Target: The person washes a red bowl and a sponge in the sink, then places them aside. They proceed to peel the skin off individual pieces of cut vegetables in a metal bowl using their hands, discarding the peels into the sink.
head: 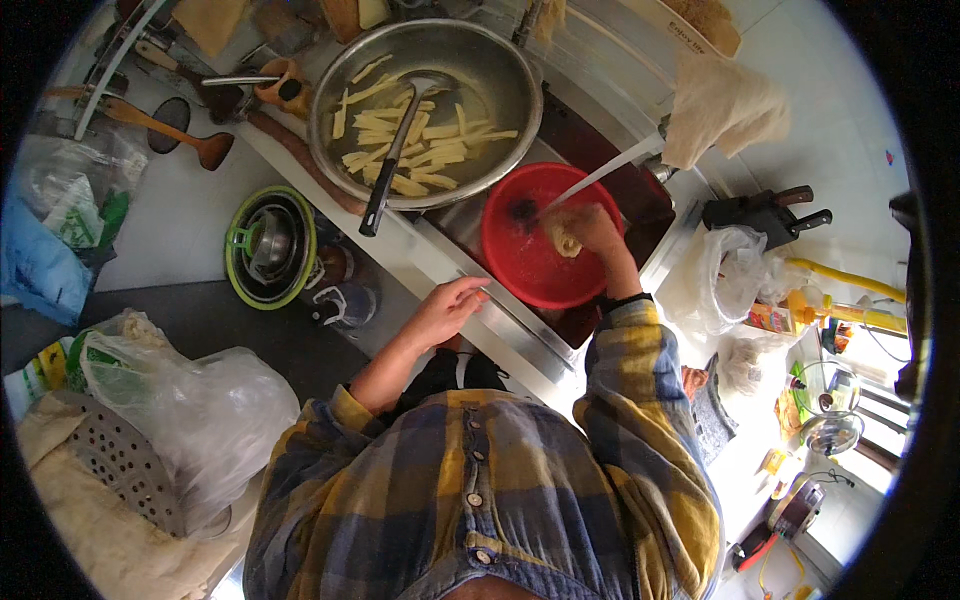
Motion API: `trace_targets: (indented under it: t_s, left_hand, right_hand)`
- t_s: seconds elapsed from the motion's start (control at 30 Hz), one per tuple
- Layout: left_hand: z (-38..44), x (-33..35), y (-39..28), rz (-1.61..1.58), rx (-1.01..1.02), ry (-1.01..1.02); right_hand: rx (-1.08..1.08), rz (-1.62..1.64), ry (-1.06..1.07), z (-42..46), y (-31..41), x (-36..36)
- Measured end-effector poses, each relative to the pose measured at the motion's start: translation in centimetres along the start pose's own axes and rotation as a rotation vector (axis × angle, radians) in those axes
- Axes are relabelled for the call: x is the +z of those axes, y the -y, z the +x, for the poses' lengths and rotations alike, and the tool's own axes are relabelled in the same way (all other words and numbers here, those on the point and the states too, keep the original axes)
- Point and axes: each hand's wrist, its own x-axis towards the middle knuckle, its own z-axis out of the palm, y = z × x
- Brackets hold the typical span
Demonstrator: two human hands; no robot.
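Observation:
My right hand [591, 226] is down inside a red plastic basin [510, 270], holding a crumpled, pale yellow cloth or scrubber [565, 238]; I cannot tell which. A stream of water [611, 166] falls from the upper right into the basin, close beside these fingers. Resting near the sink's front edge, my left hand [442, 313] holds nothing, its fingers slightly apart. Up and to the left of the basin stands a wide steel bowl [330, 169] of water with pale yellow strips [442, 142] in it. A black-handled steel ladle or turner [397, 150] leans across its rim.
A beige cloth [724, 112] hangs at the upper right, above a black knife block [750, 214]. Nested bowls [304, 277] with a green rim stand at left. Wooden ladles [214, 150] hang beyond them. A plastic bag [217, 420] fills the lower left beside a perforated metal plate [124, 461].

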Motion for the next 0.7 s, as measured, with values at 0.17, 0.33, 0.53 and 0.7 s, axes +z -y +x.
trace_targets:
  t_s: [0.17,0.33,0.53,0.7]
  left_hand:
    - [0.5,0.7,1.4,-0.04,0.063,0.05]
    - [0.0,1.2,-0.6,0.085,-0.008,0.115]
    - [1.7,1.6,-1.3,-0.026,-0.072,0.036]
    - [7.6,5.3,-3.2,-0.297,-0.266,-0.233]
  right_hand:
    - [0.31,-0.493,-0.102,-0.5,-1.9,2.8]
    - [0.311,-0.125,-0.365,1.5,-4.6,3.9]
    - [0.191,0.97,-0.073,-0.3,-0.2,1.9]
    - [0.269,1.144,-0.06,-4.6,4.2,2.7]
